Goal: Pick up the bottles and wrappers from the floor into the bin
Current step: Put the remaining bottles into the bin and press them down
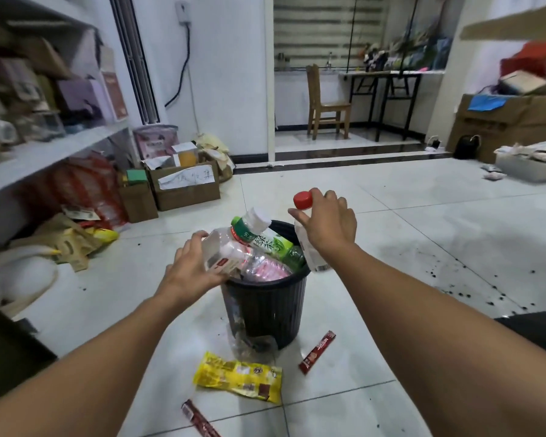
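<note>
A black ribbed bin (265, 307) stands on the tiled floor, stuffed with bottles. A green-labelled tea bottle (265, 241) sticks out of its top. My left hand (189, 263) grips a clear plastic bottle (224, 257) lying on the bin's left rim. Over the right rim, my right hand (328, 222) holds a clear bottle with a red cap (308, 244) by its neck. In front of the bin lie a yellow wrapper (238, 376), a crumpled clear wrapper (252, 345), a red stick sachet (317, 351) and another red sachet (199, 421).
Shelves (44, 152) and cardboard boxes (183, 184) line the left wall, with bags (73, 244) on the floor below. A large box (511, 121) and a tray (530, 165) stand at the right. Dark specks dot the tiles on the right. A wooden chair (325, 105) stands far back.
</note>
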A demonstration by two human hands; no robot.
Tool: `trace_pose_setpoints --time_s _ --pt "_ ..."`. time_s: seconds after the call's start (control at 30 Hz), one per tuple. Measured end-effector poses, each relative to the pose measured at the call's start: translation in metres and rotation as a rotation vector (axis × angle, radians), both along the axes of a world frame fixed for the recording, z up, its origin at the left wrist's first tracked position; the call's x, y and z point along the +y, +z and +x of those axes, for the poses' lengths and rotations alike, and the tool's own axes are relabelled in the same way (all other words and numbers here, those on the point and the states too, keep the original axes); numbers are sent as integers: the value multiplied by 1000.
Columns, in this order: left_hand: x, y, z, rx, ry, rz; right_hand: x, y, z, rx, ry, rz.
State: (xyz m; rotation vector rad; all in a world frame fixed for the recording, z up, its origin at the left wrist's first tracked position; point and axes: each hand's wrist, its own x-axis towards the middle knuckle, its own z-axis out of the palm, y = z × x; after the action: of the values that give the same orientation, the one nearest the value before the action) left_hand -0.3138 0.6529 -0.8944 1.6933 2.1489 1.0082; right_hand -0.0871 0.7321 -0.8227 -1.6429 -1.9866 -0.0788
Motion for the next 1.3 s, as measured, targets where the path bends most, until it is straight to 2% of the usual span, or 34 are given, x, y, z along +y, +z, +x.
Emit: trace_pose_setpoints --time_s 0.23,0.37,0.47,0.63,0.93,1.2,1.3 --pt "37 36 -9 436 -35 -75 21 17 -7 -45 -1 -4" --pt "67 44 -6 644 -32 -203 41 32 -1 -63 -36 25" --pt "92 44 6 674 -46 -186 56 38 1 -62 -32 24" --pt "120 26 20 781 -188 -185 74 33 2 -97 -24 26" --pt "150 12 26 709 -348 -274 93 9 -15 -110 7 -9" --pt "163 15 24 886 -453 -393 100 2 -39 16 95 14" --pt "162 16 18 873 -463 -362 101 -2 -48 88 121 5"
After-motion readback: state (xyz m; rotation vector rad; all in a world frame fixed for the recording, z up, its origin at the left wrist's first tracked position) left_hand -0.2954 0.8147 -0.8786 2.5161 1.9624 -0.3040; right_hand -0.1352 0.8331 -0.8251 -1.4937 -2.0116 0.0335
